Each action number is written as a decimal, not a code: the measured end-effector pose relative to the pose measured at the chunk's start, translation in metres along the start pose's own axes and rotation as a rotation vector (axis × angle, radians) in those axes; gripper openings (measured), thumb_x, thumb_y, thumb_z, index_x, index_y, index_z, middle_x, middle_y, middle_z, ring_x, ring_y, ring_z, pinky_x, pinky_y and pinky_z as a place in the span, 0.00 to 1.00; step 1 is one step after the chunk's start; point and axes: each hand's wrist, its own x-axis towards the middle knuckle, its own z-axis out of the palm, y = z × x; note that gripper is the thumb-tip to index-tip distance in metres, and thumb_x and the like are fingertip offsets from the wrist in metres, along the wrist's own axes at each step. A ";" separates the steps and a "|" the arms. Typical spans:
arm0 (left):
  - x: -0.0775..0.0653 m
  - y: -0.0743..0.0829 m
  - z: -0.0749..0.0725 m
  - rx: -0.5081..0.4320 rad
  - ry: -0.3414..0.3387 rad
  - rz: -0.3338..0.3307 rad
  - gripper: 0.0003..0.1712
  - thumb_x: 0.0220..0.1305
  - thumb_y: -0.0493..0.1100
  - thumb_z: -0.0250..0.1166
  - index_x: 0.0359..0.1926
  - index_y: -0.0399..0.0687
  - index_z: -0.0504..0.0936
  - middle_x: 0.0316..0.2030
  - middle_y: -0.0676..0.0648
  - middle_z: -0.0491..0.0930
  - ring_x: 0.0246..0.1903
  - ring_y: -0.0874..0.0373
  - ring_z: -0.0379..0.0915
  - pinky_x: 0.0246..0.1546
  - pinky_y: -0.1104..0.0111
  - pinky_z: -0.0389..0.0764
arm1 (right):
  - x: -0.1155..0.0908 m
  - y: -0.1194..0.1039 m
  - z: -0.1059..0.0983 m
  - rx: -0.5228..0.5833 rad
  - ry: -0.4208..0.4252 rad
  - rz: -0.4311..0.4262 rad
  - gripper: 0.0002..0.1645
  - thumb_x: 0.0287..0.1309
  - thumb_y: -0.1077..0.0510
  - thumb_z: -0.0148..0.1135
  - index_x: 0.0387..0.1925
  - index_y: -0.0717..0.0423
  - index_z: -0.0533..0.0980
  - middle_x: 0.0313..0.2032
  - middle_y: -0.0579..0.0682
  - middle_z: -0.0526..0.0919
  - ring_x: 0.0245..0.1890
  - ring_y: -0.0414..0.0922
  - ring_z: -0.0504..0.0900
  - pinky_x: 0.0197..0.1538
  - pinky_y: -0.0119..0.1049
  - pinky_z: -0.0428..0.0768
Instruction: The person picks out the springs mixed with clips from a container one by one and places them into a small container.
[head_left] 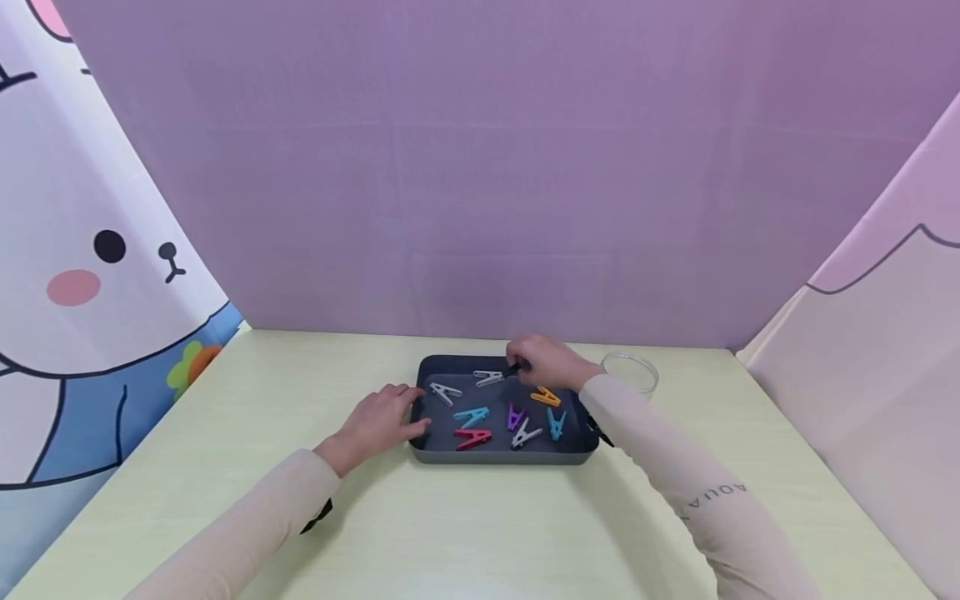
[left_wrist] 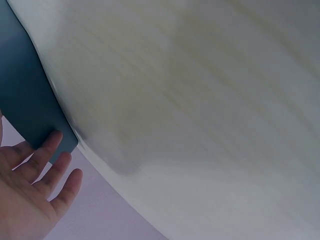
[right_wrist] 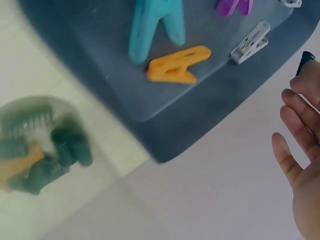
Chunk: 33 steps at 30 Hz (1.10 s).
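Observation:
A dark grey tray holds several small plastic clothespins. At its back edge my right hand pinches a small dark clip, mostly hidden by the fingers. Right beside that clip lies a whitish clothespin. My left hand rests at the tray's left end, fingers loosely spread along the wall, thumb by the front corner. Nearest to it is a white clothespin. Elsewhere in the tray lie orange, red, purple and teal ones, another blue one and another white one.
A clear round bowl stands just right of the tray, behind the right forearm. In the right wrist view it contains several dark green pieces and an orange one. A purple cloth hangs behind the pale table.

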 end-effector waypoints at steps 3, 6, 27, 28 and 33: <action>0.001 0.000 0.000 0.005 0.006 0.003 0.33 0.55 0.60 0.61 0.55 0.43 0.73 0.52 0.41 0.75 0.52 0.46 0.71 0.50 0.53 0.74 | -0.007 0.006 -0.003 0.019 0.003 0.022 0.11 0.48 0.64 0.61 0.37 0.54 0.76 0.38 0.48 0.78 0.35 0.43 0.73 0.39 0.37 0.75; 0.001 -0.001 0.000 0.007 0.011 0.005 0.33 0.55 0.60 0.61 0.55 0.43 0.74 0.52 0.41 0.75 0.51 0.46 0.71 0.50 0.53 0.74 | -0.013 0.013 -0.006 0.019 0.013 0.032 0.11 0.48 0.64 0.61 0.37 0.55 0.76 0.38 0.49 0.78 0.36 0.45 0.74 0.39 0.38 0.75; 0.000 -0.001 -0.001 0.003 0.000 0.007 0.33 0.55 0.60 0.60 0.55 0.43 0.74 0.52 0.41 0.75 0.51 0.46 0.71 0.50 0.54 0.74 | -0.058 0.047 -0.037 0.063 0.095 0.115 0.08 0.46 0.66 0.63 0.32 0.57 0.77 0.33 0.50 0.80 0.37 0.47 0.78 0.41 0.42 0.77; 0.000 -0.001 -0.001 0.002 -0.001 0.005 0.33 0.55 0.60 0.60 0.55 0.43 0.74 0.52 0.41 0.75 0.52 0.46 0.71 0.50 0.54 0.74 | -0.060 0.048 -0.039 0.066 0.103 0.119 0.08 0.45 0.67 0.63 0.31 0.57 0.77 0.33 0.50 0.80 0.36 0.47 0.78 0.41 0.42 0.77; 0.000 -0.002 0.000 0.000 -0.006 0.000 0.33 0.55 0.60 0.60 0.55 0.44 0.73 0.52 0.41 0.75 0.52 0.46 0.71 0.50 0.54 0.74 | -0.072 0.055 -0.044 0.078 0.147 0.120 0.07 0.44 0.68 0.61 0.29 0.58 0.76 0.31 0.51 0.80 0.36 0.49 0.79 0.41 0.43 0.77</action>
